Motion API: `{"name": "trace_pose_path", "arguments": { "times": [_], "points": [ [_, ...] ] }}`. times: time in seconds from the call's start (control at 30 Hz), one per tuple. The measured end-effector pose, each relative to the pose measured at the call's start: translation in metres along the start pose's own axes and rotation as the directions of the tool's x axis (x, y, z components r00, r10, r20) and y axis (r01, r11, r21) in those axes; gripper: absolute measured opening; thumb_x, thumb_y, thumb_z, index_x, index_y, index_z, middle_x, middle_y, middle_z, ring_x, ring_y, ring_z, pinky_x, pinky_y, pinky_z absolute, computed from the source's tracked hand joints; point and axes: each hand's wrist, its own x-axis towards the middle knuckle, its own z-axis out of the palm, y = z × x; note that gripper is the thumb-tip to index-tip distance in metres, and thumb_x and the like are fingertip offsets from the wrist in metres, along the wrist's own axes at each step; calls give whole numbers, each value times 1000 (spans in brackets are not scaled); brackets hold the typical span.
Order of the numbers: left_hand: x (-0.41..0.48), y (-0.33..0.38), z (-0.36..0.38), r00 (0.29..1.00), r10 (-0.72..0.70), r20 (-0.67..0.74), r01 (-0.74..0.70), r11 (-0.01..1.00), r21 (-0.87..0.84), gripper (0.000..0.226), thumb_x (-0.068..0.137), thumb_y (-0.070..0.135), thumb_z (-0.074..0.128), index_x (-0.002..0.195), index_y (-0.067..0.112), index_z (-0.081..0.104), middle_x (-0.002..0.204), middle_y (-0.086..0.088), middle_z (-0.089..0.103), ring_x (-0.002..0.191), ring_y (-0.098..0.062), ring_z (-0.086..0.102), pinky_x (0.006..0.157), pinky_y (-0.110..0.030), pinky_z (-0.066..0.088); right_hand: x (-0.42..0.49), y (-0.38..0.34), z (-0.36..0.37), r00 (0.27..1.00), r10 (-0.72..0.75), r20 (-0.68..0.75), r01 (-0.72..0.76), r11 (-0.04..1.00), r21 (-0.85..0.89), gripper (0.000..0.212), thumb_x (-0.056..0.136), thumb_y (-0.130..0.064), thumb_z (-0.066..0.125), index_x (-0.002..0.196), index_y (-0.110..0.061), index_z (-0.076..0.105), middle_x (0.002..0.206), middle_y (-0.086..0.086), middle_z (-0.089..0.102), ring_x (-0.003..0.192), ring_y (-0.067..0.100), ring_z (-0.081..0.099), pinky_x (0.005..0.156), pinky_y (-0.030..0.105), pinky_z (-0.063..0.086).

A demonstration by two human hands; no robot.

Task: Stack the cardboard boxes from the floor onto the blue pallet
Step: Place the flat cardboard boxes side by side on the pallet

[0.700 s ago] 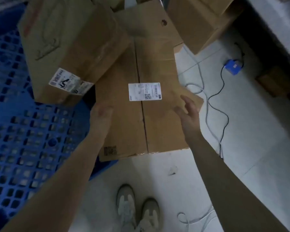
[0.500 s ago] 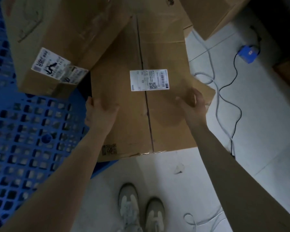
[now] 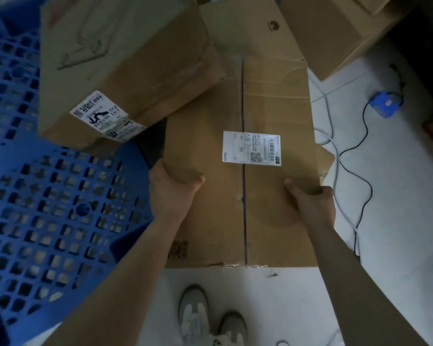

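Observation:
A long cardboard box (image 3: 273, 101) with a white shipping label and a taped centre seam lies in front of me, mostly over the white floor. My left hand (image 3: 171, 188) grips its left edge, thumb on top. My right hand (image 3: 310, 198) grips its right edge the same way. The blue pallet (image 3: 48, 208), a plastic grid, fills the left side. A second cardboard box (image 3: 125, 63) with a printed label sits on the pallet, its corner overlapping the long box's far left.
More cardboard boxes (image 3: 340, 28) stand at the top right. A small blue device (image 3: 385, 104) with black and grey cables (image 3: 360, 176) lies on the floor to the right. My shoes (image 3: 210, 318) are just below the box's near edge.
Both hands went from hovering over the box to clamping its left and right edges. The view has shifted closer over the box.

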Motion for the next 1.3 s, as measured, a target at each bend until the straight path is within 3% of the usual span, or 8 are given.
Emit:
{"name": "trace_pose_path", "arguments": {
  "times": [0.33,0.43,0.5,0.67,0.87,1.0,1.2,1.3],
  "points": [
    [-100,27,-30,998,-4,62,0,998,66,97,67,50,82,146,22,35,139,1,45,124,-21,51,92,-36,42,-82,38,-87,993,73,-91,-81,992,-94,101,63,-78,67,136,-12,44,133,12,57,123,37,54,101,54,45],
    [-140,33,-42,997,20,70,-24,998,59,101,64,55,81,148,25,32,141,2,44,125,-21,50,96,-41,44,-111,49,-120,990,77,-115,-87,993,-82,105,57,-82,64,134,-14,44,132,12,58,122,39,54,102,55,45],
    [-168,43,-55,998,37,57,-41,997,65,101,65,56,80,148,25,31,142,3,42,126,-21,50,96,-44,46,-131,53,-143,992,64,-111,-70,996,-50,109,53,-84,61,135,-15,43,133,12,57,122,39,54,103,56,44],
    [-235,77,-100,993,116,11,-117,990,74,102,67,55,80,150,24,28,148,1,39,130,-22,47,100,-47,47,-193,54,-204,990,-26,-139,27,1000,5,100,65,-79,65,137,-14,42,136,11,55,125,37,52,105,56,42],
    [-296,109,-190,989,133,-66,-136,990,-43,104,68,51,83,150,19,29,147,-2,41,132,-24,47,102,-44,45,-281,13,-256,978,-131,-164,141,989,50,93,65,-76,67,131,-13,47,133,10,57,125,35,53,105,48,41],
    [-323,108,-264,986,118,-120,-131,985,-108,104,69,51,83,152,22,26,150,-1,38,132,-24,46,102,-44,43,-348,-18,-261,967,-212,-141,220,974,49,98,59,-79,64,129,-13,49,132,10,58,125,34,53,105,51,42],
    [-336,68,-403,970,87,-226,-130,974,-185,106,66,52,84,151,24,28,148,1,42,130,-22,49,102,-44,46,-463,-55,-211,937,-343,-71,348,933,91,107,53,-86,59,133,-17,46,132,8,57,121,35,55,102,56,44],
    [-332,34,-485,954,78,-290,-136,974,-184,107,66,51,85,151,22,28,149,0,41,132,-22,47,105,-45,44,-527,-74,-165,919,-395,-8,392,909,145,94,67,-75,66,135,-14,47,137,11,57,126,37,53,106,50,41]
  ]
}}
